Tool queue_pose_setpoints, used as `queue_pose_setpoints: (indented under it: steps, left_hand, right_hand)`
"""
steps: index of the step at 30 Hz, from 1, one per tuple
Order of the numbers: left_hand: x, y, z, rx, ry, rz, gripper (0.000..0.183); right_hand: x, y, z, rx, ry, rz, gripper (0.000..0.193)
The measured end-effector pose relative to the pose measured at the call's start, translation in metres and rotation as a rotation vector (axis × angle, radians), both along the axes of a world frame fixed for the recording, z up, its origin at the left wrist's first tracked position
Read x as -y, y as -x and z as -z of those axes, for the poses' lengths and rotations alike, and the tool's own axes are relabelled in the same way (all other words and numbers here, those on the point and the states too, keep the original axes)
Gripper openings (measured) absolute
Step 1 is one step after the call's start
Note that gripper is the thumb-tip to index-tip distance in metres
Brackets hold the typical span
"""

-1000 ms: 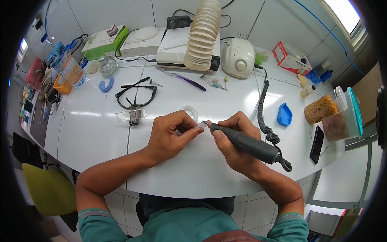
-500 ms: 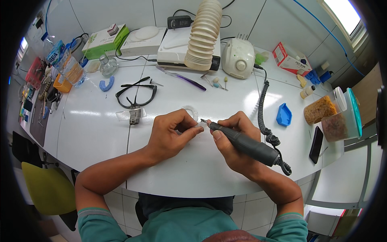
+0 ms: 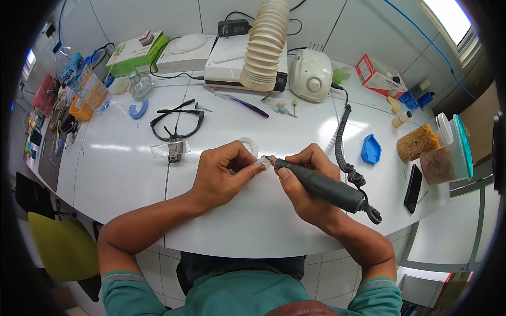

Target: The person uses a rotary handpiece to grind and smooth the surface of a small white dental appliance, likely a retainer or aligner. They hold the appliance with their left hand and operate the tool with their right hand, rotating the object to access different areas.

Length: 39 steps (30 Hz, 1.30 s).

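Below the glasses (image 3: 176,121): left hand (image 3: 219,176) pinching clear piece (image 3: 259,163); right hand (image 3: 305,184) closed round handpiece (image 3: 321,185), tip touching piece.

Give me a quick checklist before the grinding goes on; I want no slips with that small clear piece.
1. Left hand pinches the small clear piece: ok.
2. Right hand grips the grey handpiece like a pen: ok.
3. Handpiece tip meets the piece: ok.
4. Coiled cord runs free to the white control unit: ok.
5. Black safety glasses lie on the table, not worn: not ok.
6. Tip spinning: cannot tell.
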<state>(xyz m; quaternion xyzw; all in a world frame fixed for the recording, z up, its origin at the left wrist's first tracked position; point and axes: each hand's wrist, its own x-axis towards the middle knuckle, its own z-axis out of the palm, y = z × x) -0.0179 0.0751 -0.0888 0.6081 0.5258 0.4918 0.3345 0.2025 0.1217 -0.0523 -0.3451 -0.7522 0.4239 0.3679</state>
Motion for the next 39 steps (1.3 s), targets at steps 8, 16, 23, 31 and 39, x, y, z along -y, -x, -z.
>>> queue_pose_setpoints:
  steps: [8,16,23,31,39]
  left_hand:
    - [0.0007,-0.0006,0.0006,0.008,-0.038,0.016,0.015]
    - [0.0015,-0.0002,0.0001,0.014,-0.039,0.016,0.015]
    - [0.001,-0.0009,0.0014,0.016,-0.061,0.018,0.015]
    - [0.0014,-0.0005,0.0016,0.016,-0.065,0.014,0.015]
    - [0.0015,0.0,0.0016,0.013,-0.054,0.018,0.014]
  right_hand:
    - [0.0003,0.0014,0.0001,-0.015,-0.035,0.024,0.023]
    - [0.001,0.0012,-0.0001,0.01,-0.04,0.019,0.024]
    - [0.0019,0.0019,0.0003,0.002,-0.05,0.022,0.024]
    - [0.0025,0.002,-0.0031,0.024,-0.036,0.008,0.023]
    - [0.0021,0.0029,-0.0001,0.001,-0.051,0.003,0.023]
